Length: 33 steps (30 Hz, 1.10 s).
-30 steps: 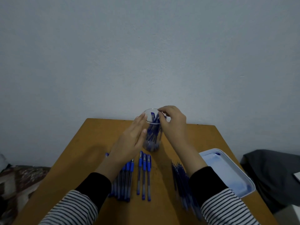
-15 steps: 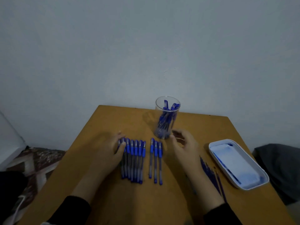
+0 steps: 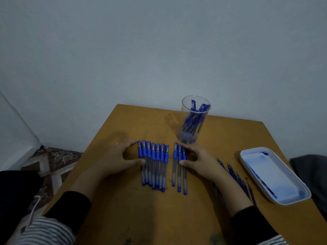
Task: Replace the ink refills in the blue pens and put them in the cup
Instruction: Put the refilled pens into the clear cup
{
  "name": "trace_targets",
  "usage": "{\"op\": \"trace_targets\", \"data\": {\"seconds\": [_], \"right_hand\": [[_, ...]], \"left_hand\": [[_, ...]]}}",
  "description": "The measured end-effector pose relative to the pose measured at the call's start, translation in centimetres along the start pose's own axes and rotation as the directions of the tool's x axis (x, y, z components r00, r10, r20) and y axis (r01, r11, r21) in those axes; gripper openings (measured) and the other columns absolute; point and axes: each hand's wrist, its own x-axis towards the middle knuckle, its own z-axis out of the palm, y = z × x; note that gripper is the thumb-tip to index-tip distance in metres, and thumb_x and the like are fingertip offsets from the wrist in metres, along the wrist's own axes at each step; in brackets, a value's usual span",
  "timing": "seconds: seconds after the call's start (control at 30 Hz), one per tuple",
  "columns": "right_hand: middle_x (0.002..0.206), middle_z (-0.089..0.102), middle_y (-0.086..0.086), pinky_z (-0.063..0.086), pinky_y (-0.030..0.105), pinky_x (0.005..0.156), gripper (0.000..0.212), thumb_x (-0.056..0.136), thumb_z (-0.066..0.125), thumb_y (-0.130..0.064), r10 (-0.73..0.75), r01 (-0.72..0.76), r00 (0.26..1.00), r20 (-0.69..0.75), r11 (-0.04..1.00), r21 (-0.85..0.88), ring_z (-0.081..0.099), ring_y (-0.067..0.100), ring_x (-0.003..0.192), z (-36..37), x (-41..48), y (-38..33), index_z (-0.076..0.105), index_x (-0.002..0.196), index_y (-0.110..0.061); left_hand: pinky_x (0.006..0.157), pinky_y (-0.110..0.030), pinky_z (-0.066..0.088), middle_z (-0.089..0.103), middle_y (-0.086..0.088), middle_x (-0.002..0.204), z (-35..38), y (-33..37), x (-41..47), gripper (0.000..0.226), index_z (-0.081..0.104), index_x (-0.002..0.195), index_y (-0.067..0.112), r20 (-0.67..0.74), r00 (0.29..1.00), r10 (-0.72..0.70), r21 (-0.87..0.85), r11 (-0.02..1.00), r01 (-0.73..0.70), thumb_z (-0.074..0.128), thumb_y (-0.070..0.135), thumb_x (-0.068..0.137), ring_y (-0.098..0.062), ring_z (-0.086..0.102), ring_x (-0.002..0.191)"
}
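A clear plastic cup (image 3: 194, 121) with several blue pens in it stands at the back of the wooden table (image 3: 159, 213). Nearer me lie two groups of capped blue pens: a row of several pens (image 3: 153, 165) and a group of three pens (image 3: 179, 167) to its right. My left hand (image 3: 120, 158) is cupped against the left side of the big row, thumb and fingertips touching the outer pen. My right hand (image 3: 198, 160) is cupped against the right side of the three pens, thumb and forefinger touching the outer one. Loose ink refills (image 3: 236, 177) lie right of my right wrist.
A white rectangular tray (image 3: 292, 200) with blue stains sits at the table's right edge. A dark grey cloth (image 3: 311, 172) lies beyond it, off the table. A patterned floor (image 3: 54, 160) shows to the left. A pale wall rises right behind the table.
Both hands left the cup and came down to the table. They now rest against the outer sides of the two pen groups. The view has shifted, and the cup stands untouched.
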Motion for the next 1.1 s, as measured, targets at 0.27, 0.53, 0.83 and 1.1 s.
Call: {"op": "trace_targets", "data": {"seconds": [0.27, 0.53, 0.83, 1.1], "right_hand": [[0.143, 0.040, -0.011, 0.034, 0.020, 0.101, 0.063, 0.088, 0.072, -0.034, -0.045, 0.047, 0.999, 0.021, 0.996, -0.077, 0.041, 0.004, 0.122, -0.2, 0.4, 0.3, 0.047, 0.145, -0.024], [0.139, 0.044, -0.011, 0.044, 0.031, 0.110, 0.058, 0.086, 0.074, -0.030, -0.130, 0.144, 0.984, -0.119, 0.983, 0.112, 0.049, 0.008, 0.126, 0.1, -0.3, 1.6, 0.051, 0.139, -0.024], [0.129, 0.047, -0.015, 0.059, 0.027, 0.083, 0.060, 0.078, 0.080, -0.005, -0.201, 0.346, 0.903, -0.380, 0.865, 0.364, 0.058, 0.012, 0.115, -1.2, -1.7, -0.8, 0.057, 0.123, -0.036], [0.104, 0.072, 0.003, 0.060, 0.035, 0.080, 0.026, 0.092, 0.065, -0.003, -0.125, 0.510, 0.768, -0.628, 0.711, 0.483, 0.069, 0.024, 0.097, -5.2, -2.0, -3.0, 0.066, 0.117, -0.013]], "left_hand": [[0.124, -0.043, 0.009, 0.009, 0.018, 0.165, 0.0, 1.5, 0.3, 0.103, 0.016, 0.158, 0.042, 0.096, 0.995, 0.001, 0.134, 0.991, -0.014, 0.071, 0.068, 0.074, -0.017, -0.002, 0.155], [0.121, -0.040, 0.026, 0.029, 0.014, 0.162, 0.1, 0.6, 0.3, 0.108, 0.034, 0.155, 0.036, -0.090, 0.993, 0.080, -0.001, 0.997, -0.080, 0.087, 0.058, 0.063, -0.012, 0.024, 0.151], [0.081, -0.026, 0.061, 0.039, 0.015, 0.154, -0.7, 3.0, 0.0, 0.075, 0.053, 0.137, 0.036, -0.302, 0.915, 0.268, -0.252, 0.903, -0.348, 0.082, 0.000, 0.078, -0.023, 0.073, 0.091], [0.081, -0.013, 0.056, 0.055, 0.022, 0.135, -1.2, 13.0, 1.0, 0.046, 0.062, 0.128, 0.014, -0.675, 0.575, 0.463, -0.095, 0.718, -0.690, 0.075, 0.009, 0.084, -0.004, 0.073, 0.085]]}}
